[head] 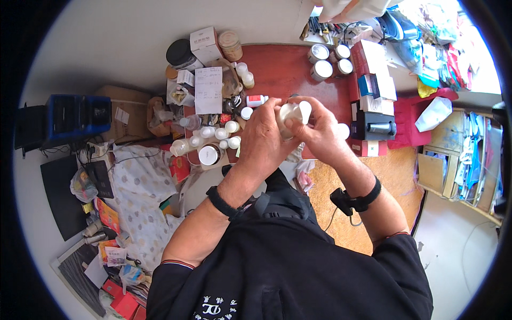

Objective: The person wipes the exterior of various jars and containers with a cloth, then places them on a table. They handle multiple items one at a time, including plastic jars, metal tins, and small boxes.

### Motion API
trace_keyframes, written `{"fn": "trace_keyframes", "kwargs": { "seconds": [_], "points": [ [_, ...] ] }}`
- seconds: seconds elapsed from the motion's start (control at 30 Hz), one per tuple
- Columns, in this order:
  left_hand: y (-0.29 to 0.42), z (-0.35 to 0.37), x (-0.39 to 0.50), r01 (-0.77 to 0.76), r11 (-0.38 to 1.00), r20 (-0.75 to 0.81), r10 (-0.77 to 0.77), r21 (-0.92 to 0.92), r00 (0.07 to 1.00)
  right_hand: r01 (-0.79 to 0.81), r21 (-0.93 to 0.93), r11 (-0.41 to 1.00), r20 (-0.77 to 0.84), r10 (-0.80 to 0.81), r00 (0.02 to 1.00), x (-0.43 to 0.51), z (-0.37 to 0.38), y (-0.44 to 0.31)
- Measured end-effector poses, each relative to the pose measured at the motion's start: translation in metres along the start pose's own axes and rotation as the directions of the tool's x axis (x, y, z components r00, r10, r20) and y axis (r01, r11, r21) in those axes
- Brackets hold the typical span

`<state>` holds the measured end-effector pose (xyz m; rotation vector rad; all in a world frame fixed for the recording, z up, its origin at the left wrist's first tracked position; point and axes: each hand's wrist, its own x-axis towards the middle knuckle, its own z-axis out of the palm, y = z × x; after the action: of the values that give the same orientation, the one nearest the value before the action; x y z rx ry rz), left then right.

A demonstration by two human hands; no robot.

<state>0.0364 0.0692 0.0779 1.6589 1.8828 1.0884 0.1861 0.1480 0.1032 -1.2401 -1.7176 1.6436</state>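
My left hand (264,134) and my right hand (316,130) are together above the red table (272,66). Between them they grip a small pale container (286,116), with a white piece that looks like its flipped-up lid or seal (305,112) at the top right. Fingers hide much of the container. Just beyond my left hand a white bottle with a red label (256,100) lies on its side. A white round lid (343,131) shows beside my right hand. Several white-capped bottles (221,133) stand left of my left hand, near a dark jar with a white lid (209,155).
Four-sided groups of lidded jars (321,70) stand at the back right, beside stacked boxes (372,94). At the back left are a black-lidded tub (182,54), a white carton (205,44) and a handwritten sheet (208,90). A red-draped seat (404,128) stands right of the table.
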Motion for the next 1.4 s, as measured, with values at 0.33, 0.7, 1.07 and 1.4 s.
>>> {"fn": "trace_keyframes", "kwargs": {
  "seconds": [0.33,0.7,1.07,1.4],
  "points": [
    [-0.043,-0.105,-0.087,0.303,0.939,0.014,-0.305,-0.161,0.952,0.07,0.016,0.997,-0.083,-0.069,0.994,0.133,-0.088,0.006],
    [-0.055,-0.15,-0.296,0.847,0.532,-0.145,-0.84,-0.023,0.523,0.111,-0.597,0.795,-0.173,-0.263,0.949,0.332,-0.124,0.143],
    [-0.065,-0.124,-0.268,0.861,0.504,-0.122,-0.861,-0.071,0.494,0.113,-0.569,0.815,-0.084,-0.194,0.977,0.385,-0.132,0.209],
    [-0.078,-0.11,-0.269,0.887,0.448,-0.045,-0.894,-0.11,0.445,-0.019,-0.574,0.818,-0.225,-0.136,0.965,0.377,-0.117,0.216]
  ]
}}
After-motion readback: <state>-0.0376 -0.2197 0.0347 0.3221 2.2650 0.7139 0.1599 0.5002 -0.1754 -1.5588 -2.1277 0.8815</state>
